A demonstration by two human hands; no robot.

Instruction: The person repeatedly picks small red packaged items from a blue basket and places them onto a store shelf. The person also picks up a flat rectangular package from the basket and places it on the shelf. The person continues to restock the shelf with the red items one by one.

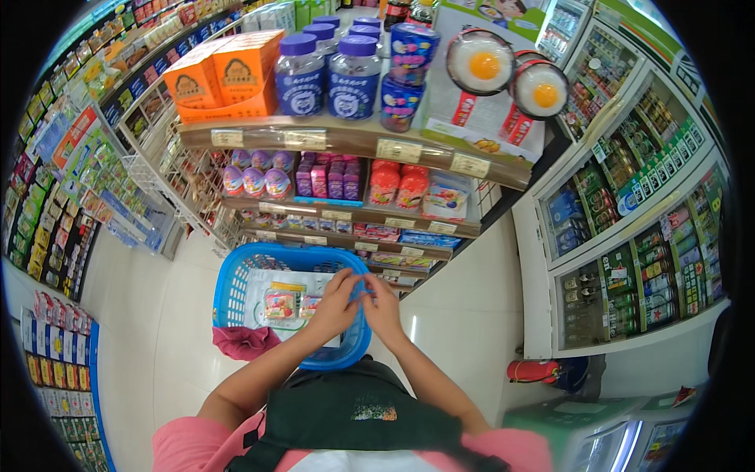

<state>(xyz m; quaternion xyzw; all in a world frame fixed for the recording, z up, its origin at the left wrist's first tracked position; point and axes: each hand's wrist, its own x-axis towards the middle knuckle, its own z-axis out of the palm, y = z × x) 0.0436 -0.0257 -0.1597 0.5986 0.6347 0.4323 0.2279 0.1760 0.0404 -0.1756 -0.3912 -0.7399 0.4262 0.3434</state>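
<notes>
Both my hands are close together over the right rim of a blue plastic basket (227, 265). The fingertips of my left hand (335, 304) and my right hand (377, 304) nearly meet; whether something small is between them cannot be told. Inside the basket, two small colourful packages (279, 305) lie on a white sheet or bag (256, 283), the right one partly behind my left hand. A crumpled dark pink cloth (245, 343) hangs at the basket's near left corner.
A tiered shelf (354, 141) stands in front, with orange boxes (245, 74), purple-lidded jars (299, 76) and egg-print round packs (483, 62). Glass-door drink coolers (637, 218) line the right, near a red fire extinguisher (532, 371). A wire rack (171, 194) stands left.
</notes>
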